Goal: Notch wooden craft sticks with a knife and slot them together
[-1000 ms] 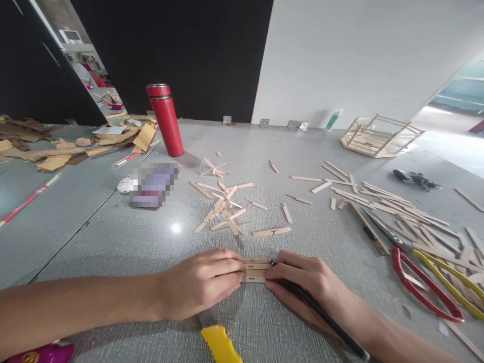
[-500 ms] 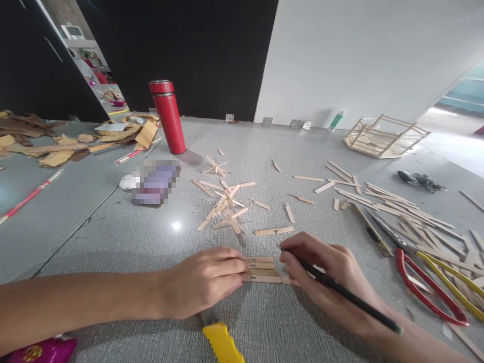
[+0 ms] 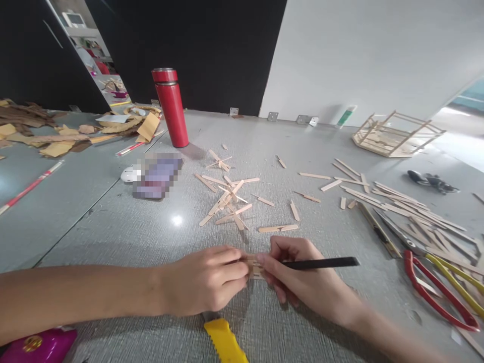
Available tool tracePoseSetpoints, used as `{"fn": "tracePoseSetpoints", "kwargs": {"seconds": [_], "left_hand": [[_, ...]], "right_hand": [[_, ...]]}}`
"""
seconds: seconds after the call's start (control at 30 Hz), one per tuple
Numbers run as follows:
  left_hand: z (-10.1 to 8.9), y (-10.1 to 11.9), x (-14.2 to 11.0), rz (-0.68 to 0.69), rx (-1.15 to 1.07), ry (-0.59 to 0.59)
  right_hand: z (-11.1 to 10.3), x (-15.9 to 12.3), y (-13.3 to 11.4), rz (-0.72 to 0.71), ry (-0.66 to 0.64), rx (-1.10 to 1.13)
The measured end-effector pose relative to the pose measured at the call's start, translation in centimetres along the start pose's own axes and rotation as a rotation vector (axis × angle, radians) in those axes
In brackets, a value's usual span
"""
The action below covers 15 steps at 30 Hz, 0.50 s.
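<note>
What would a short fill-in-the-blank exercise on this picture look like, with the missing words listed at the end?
1. The slim pen-like tool in the right hand is ____ in colour.
2. The left hand is at a row of small flat pieces made of ____.
3. The yellow-handled tool lies nearer to the ____ hand.
4. The tall bottle standing at the back is mostly ____.

Missing words: black; wood; left; red.
</note>
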State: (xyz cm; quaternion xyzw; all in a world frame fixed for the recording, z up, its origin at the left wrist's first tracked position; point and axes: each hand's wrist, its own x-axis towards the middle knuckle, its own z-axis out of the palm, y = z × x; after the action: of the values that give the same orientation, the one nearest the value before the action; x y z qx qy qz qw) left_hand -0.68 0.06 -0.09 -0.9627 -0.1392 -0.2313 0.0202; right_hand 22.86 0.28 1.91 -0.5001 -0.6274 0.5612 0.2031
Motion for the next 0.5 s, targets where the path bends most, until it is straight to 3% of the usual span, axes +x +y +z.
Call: {"fn": "tracePoseSetpoints", "kwargs": {"seconds": [0.23, 0.5], "left_hand": [[0.32, -0.23, -0.13, -0.018, -0.024, 0.013], [0.25, -0.35, 0.01, -0.055, -0.142, 0.037]], "right_hand": [[0.77, -0.17, 0.46, -0.14, 0.094, -0.217], [0.9, 0.02, 0.69, -0.153, 0.095, -0.206]]}}
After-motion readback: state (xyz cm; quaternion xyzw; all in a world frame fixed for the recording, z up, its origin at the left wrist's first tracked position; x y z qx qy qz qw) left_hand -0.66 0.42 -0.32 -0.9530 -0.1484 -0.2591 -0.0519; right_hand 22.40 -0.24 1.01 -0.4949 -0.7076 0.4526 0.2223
